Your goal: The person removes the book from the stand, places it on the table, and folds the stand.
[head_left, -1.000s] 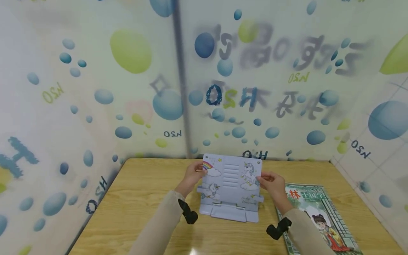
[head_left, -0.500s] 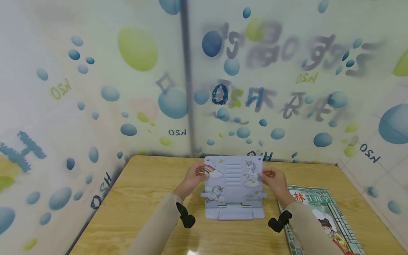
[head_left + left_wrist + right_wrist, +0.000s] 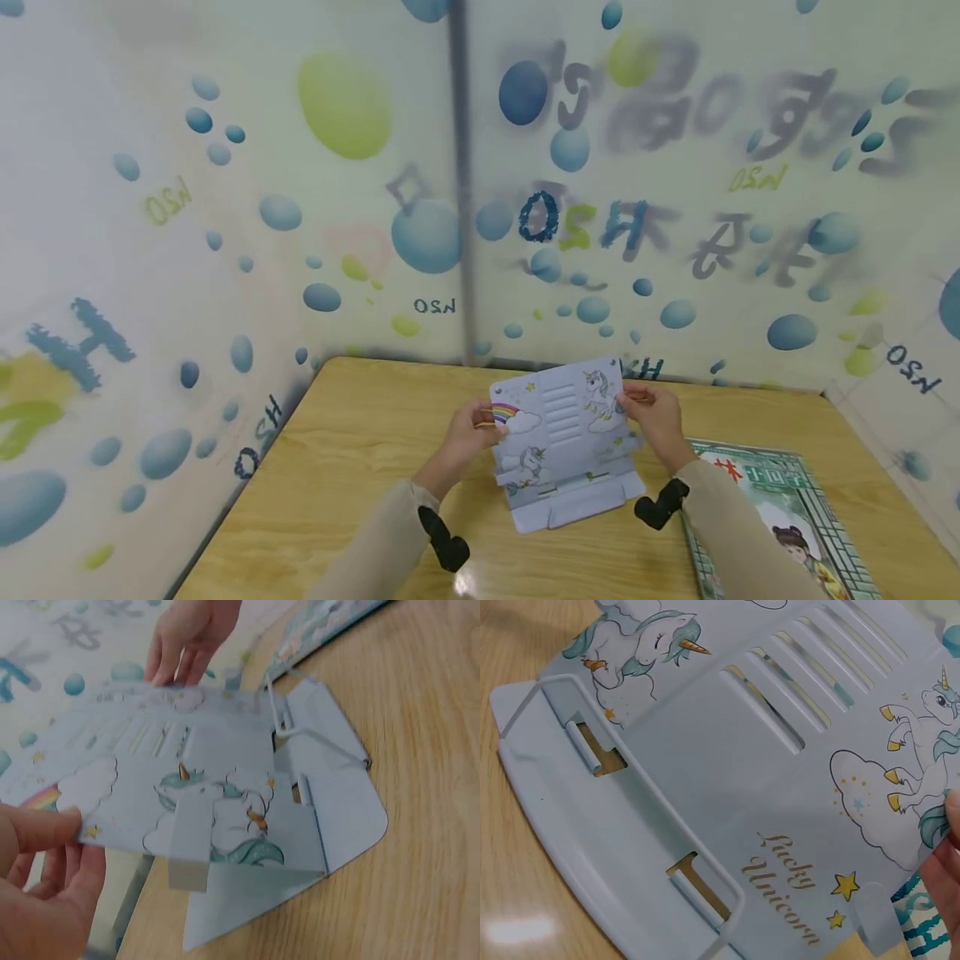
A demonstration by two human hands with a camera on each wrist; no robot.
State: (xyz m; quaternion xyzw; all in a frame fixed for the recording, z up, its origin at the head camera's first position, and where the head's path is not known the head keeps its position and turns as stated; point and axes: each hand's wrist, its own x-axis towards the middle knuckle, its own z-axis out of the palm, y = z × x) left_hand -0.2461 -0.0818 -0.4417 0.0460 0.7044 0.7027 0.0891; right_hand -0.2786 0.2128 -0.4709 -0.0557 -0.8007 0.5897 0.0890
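Note:
A pale book stand [image 3: 562,442] printed with unicorns, clouds and a rainbow leans back over the table, tilted with its right side higher in the head view. My left hand [image 3: 467,442] pinches its left edge between thumb and fingers, beside the rainbow. On the opposite edge my right hand [image 3: 654,421] grips near the standing unicorn. The left wrist view shows the left thumb on the printed face and the fingers beneath. Slots, a folded bottom ledge [image 3: 577,817] and a wire bar [image 3: 660,802] show up close in the right wrist view.
A green illustrated book [image 3: 787,500] lies on the wooden table [image 3: 360,450] to the right, partly under the right sleeve. Walls covered with blue and green bubble prints [image 3: 427,237] stand behind the table and at both sides.
Both hands have turned the book stand from nearly level to a slant, right side up and left side down. The head view has shifted slightly left. Both grips stay on the edges.

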